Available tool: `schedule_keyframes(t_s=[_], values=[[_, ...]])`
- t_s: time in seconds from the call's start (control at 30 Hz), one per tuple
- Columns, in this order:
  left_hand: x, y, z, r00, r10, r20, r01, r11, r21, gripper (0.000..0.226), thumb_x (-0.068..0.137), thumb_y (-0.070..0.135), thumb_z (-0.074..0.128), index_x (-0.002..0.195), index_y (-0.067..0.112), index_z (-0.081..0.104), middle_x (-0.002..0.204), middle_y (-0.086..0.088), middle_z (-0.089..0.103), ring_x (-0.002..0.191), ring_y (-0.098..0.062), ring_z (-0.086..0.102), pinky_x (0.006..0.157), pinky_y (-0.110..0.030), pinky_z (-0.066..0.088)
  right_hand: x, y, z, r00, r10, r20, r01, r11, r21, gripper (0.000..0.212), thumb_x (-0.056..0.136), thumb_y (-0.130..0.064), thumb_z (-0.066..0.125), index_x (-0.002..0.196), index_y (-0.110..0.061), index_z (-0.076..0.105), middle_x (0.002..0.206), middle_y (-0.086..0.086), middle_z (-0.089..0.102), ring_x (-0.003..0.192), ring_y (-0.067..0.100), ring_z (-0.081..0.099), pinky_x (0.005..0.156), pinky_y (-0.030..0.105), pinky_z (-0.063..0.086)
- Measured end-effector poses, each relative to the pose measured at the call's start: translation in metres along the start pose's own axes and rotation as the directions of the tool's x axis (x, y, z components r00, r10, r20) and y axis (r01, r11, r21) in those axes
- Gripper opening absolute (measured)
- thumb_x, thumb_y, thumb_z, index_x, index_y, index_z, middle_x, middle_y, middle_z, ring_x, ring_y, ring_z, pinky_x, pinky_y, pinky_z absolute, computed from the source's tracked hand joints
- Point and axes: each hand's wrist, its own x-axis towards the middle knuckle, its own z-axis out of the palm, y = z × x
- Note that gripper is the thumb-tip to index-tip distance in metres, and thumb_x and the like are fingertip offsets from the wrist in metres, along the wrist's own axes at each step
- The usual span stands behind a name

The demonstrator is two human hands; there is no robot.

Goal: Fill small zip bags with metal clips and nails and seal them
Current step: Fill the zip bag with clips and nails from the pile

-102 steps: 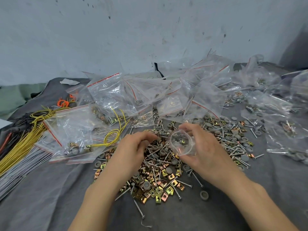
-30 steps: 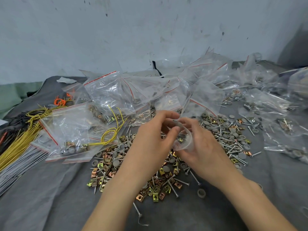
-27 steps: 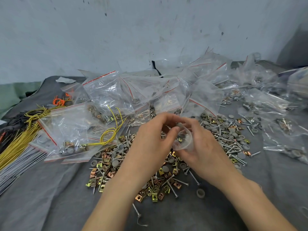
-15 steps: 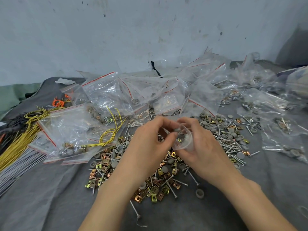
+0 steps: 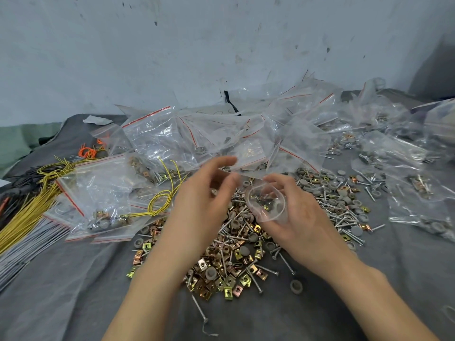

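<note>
1. At the far left, on the dark grey cloth (image 5: pixel 61 291), lies a fan of thin grey rods (image 5: pixel 22 247); a bundle of long yellow wires (image 5: pixel 27 207) lies beside them; a small knot of orange ties (image 5: pixel 87 151) sits further back.
2. Next comes a heap of clear filled zip bags with red seal strips (image 5: pixel 98 193), lying over one another and running back toward the pale scuffed wall (image 5: pixel 221 45).
3. The left hand (image 5: pixel 204 200) hovers over the middle of the cloth; its fingers are loosely parted and blurred at the tips; I see nothing held between them.
4. Under both hands lies the loose heap of brass-coloured square metal clips and long silver nails (image 5: pixel 229 262); grey round caps are mixed in.
5. The small clear zip bag (image 5: pixel 267 205) is held above that heap, just right of the left hand; its mouth gapes round and unsealed; a few clips and nails show inside.
6. The right hand (image 5: pixel 300 217) grasps this bag from the right and below, fingers curled round its body.
7. Further right lies a scatter of grey caps and nails (image 5: pixel 339 200); beyond it lie more filled clear bags (image 5: pixel 418 193).
</note>
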Motion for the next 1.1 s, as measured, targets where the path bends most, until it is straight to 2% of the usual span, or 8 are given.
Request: schedule_keyframes(t_s=[0.17,0.27,0.33,0.47,0.63,0.83,0.97,1.1], values=[[-0.008,-0.041,-0.02,0.958,-0.255,0.128,0.185,0.897,0.401,0.034,0.099,0.031,0.055,0.133,0.026,0.052,0.096,0.02,0.061,0.087,0.001,0.06,0.08,-0.029,0.047,0.0,0.001,0.0,1.0,0.024,0.014,-0.025,1.0,0.018,0.051,0.085,-0.066,0.05,0.126,-0.042,0.031,0.117,-0.02,0.057,0.102,-0.005,0.047,0.093,0.027,0.035],[-0.017,-0.047,-0.021,0.899,-0.349,0.265,0.155,0.819,0.552,0.037,0.099,0.039,0.051,0.134,0.028,0.05,0.117,0.009,0.058,0.109,-0.014,0.055,0.098,-0.035,0.045,0.0,0.001,0.0,1.0,0.03,0.006,-0.03,0.999,0.025,0.05,0.084,-0.066,0.049,0.125,-0.043,0.031,0.117,-0.019,0.058,0.101,-0.002,0.05,0.093,0.026,0.035],[-0.018,-0.046,-0.02,0.889,-0.351,0.295,0.126,0.806,0.578,0.036,0.099,0.043,0.049,0.134,0.032,0.049,0.119,0.008,0.054,0.114,-0.016,0.052,0.102,-0.039,0.042,0.0,0.001,0.0,0.999,0.033,0.006,-0.033,0.999,0.019,0.05,0.085,-0.064,0.051,0.125,-0.043,0.031,0.116,-0.019,0.058,0.1,-0.002,0.049,0.092,0.026,0.034],[-0.017,-0.045,-0.016,0.908,-0.332,0.257,0.124,0.797,0.592,0.03,0.099,0.042,0.051,0.126,0.03,0.054,0.111,0.01,0.051,0.111,-0.017,0.053,0.101,-0.042,0.042,0.001,-0.001,0.002,0.999,0.033,0.018,-0.033,0.999,0.002,0.049,0.086,-0.062,0.051,0.126,-0.044,0.029,0.118,-0.02,0.056,0.1,-0.007,0.043,0.092,0.024,0.031],[-0.016,-0.047,-0.017,0.918,-0.322,0.233,0.142,0.814,0.563,0.007,0.098,0.031,0.055,0.105,0.032,0.057,0.093,0.018,0.045,0.099,-0.014,0.054,0.095,-0.039,0.044,0.001,0.0,0.002,0.999,0.028,0.024,-0.028,1.0,-0.008,0.05,0.086,-0.061,0.053,0.127,-0.042,0.03,0.116,-0.019,0.057,0.099,-0.007,0.044,0.094,0.024,0.032],[-0.016,-0.049,-0.019,0.946,-0.273,0.174,0.148,0.842,0.518,0.003,0.098,0.028,0.055,0.098,0.031,0.056,0.098,0.015,0.058,0.091,-0.01,0.056,0.083,-0.033,0.047,0.001,0.001,0.0,1.0,0.017,0.023,-0.017,1.0,-0.001,0.049,0.086,-0.06,0.052,0.126,-0.042,0.029,0.115,-0.024,0.052,0.099,-0.019,0.038,0.094,0.027,0.032],[-0.013,-0.046,-0.018,0.977,-0.205,0.064,0.16,0.895,0.417,0.004,0.098,0.028,0.056,0.098,0.032,0.057,0.087,0.016,0.062,0.081,-0.006,0.058,0.076,-0.034,0.048,0.0,0.0,0.0,0.999,0.024,0.027,-0.024,1.0,0.002,0.049,0.086,-0.063,0.049,0.127,-0.042,0.03,0.115,-0.023,0.053,0.099,-0.025,0.04,0.095,0.027,0.032],[-0.01,-0.03,-0.015,0.995,-0.104,0.007,0.099,0.968,0.229,0.011,0.098,0.032,0.057,0.104,0.036,0.064,0.092,0.021,0.063,0.086,0.007,0.058,0.073,-0.015,0.044,0.0,-0.001,-0.001,0.998,0.038,0.049,-0.038,0.999,-0.004,0.05,0.085,-0.063,0.051,0.126,-0.045,0.028,0.114,-0.024,0.051,0.101,-0.03,0.036,0.095,0.025,0.031]])
